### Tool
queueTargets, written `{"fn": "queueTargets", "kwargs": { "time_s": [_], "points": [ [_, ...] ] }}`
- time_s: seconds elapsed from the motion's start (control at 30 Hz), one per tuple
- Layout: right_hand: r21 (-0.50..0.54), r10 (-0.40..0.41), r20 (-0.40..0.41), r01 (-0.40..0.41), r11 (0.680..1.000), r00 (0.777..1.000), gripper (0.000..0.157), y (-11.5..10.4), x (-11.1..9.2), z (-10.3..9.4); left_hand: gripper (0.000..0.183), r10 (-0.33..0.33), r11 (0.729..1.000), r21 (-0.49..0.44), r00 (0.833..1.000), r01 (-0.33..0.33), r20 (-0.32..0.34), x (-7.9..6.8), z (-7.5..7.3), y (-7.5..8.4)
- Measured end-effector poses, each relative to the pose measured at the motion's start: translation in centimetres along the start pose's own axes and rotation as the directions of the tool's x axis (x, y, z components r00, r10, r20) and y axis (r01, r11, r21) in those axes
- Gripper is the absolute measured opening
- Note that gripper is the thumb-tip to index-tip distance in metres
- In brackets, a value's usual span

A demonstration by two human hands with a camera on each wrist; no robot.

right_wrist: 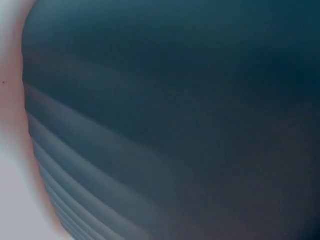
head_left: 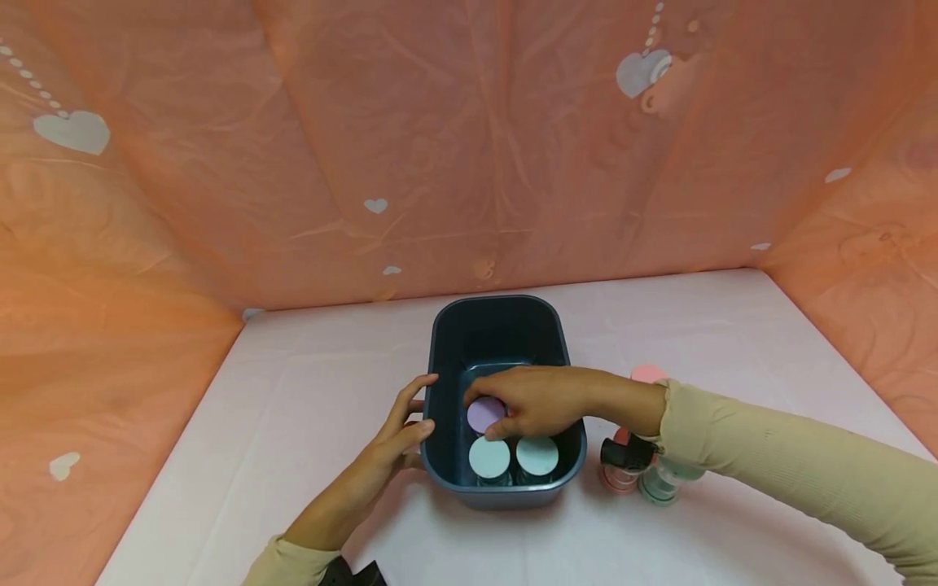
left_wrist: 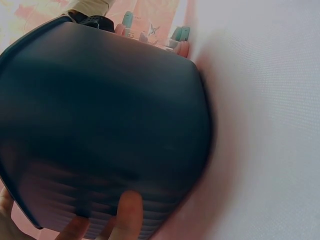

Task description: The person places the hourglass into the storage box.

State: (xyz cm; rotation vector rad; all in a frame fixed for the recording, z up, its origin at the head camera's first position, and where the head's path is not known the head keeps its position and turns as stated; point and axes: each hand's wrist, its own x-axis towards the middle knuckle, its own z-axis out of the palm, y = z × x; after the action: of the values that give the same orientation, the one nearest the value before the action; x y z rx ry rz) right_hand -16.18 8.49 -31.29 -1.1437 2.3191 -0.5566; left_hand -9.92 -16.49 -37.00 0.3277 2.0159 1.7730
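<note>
A dark blue ribbed bin (head_left: 498, 308) stands on the table with its mouth up. My right hand (head_left: 545, 400) reaches over its right rim and pinches a purple-lidded jar (head_left: 485, 415) between thumb and fingers; the jar's body is hidden. Nearer me inside the bin are two jars with pale mint lids, a left mint-lidded jar (head_left: 489, 458) and a right mint-lidded jar (head_left: 537, 456). My left hand (head_left: 392, 435) rests its spread fingers and thumb against the bin's left side. In the left wrist view those fingers (left_wrist: 130, 212) touch the ribbed outer wall.
To the right of the bin, partly under my right forearm, lie several clear containers with pink and mint ends, among them a pink-ended container (head_left: 619, 480) and a mint-ended container (head_left: 657, 490). A pink lid (head_left: 648, 373) shows behind the wrist. Orange sheeting (head_left: 469, 163) encloses the white table (head_left: 315, 374).
</note>
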Motion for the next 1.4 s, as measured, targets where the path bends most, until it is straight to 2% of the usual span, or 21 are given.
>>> {"fn": "queueTargets", "kwargs": {
  "time_s": [0.1, 0.23, 0.47, 0.57, 0.7, 0.77, 0.87, 0.93, 1.17, 1.4],
  "points": [
    [0.007, 0.007, -0.028, -0.006, 1.0, 1.0, 0.047, 0.0, -0.4, -0.2, 0.058, 0.003, 1.0, 0.001, 1.0, -0.003, 0.006, 0.1, -0.1, -0.1],
    [0.042, -0.019, -0.114, 0.024, 0.999, 0.993, 0.049, -0.1, -1.8, -0.4, 0.058, 0.007, 1.0, -0.003, 1.0, -0.007, 0.018, 0.1, -0.2, -0.2],
    [0.103, -0.018, -0.26, 0.046, 0.994, 0.965, 0.048, 0.3, -6.0, -1.4, 0.056, -0.02, 1.0, 0.023, 1.0, 0.02, -0.009, 0.1, -0.2, 0.3],
    [0.103, -0.02, -0.318, 0.055, 0.993, 0.948, 0.043, 1.4, -7.9, -1.9, 0.056, -0.028, 0.999, 0.031, 0.999, 0.028, -0.029, 0.1, -0.3, 0.4],
    [0.093, -0.055, -0.387, 0.099, 0.991, 0.92, 0.038, 3.3, -10.4, -2.0, 0.057, -0.033, 0.999, 0.016, 0.999, 0.034, -0.023, 0.1, -0.2, 0.2],
    [0.077, -0.088, -0.423, 0.132, 0.988, 0.902, 0.038, 4.5, -11.5, -2.0, 0.057, -0.036, 0.999, 0.005, 0.999, 0.036, -0.023, 0.0, -0.2, 0.1],
    [0.042, -0.103, -0.454, 0.136, 0.99, 0.885, 0.04, 6.2, -13.0, -1.9, 0.057, -0.036, 0.999, -0.005, 0.999, 0.036, -0.029, 0.1, 0.0, 0.0],
    [0.031, -0.091, -0.456, 0.118, 0.992, 0.885, 0.041, 7.2, -13.8, -1.7, 0.057, -0.035, 0.999, -0.009, 0.999, 0.034, -0.029, 0.1, 0.0, 0.0],
    [0.001, -0.054, -0.412, 0.06, 0.998, 0.91, 0.044, 10.2, -15.1, -1.8, 0.058, -0.023, 1.0, -0.012, 1.0, 0.023, -0.005, 0.0, -0.3, -0.2],
    [-0.028, -0.144, -0.365, 0.144, 0.989, 0.92, 0.049, 12.8, -16.0, -1.9, 0.058, -0.014, 1.0, 0.0, 1.0, 0.014, 0.006, 0.1, -0.3, -0.3]
  ]
}}
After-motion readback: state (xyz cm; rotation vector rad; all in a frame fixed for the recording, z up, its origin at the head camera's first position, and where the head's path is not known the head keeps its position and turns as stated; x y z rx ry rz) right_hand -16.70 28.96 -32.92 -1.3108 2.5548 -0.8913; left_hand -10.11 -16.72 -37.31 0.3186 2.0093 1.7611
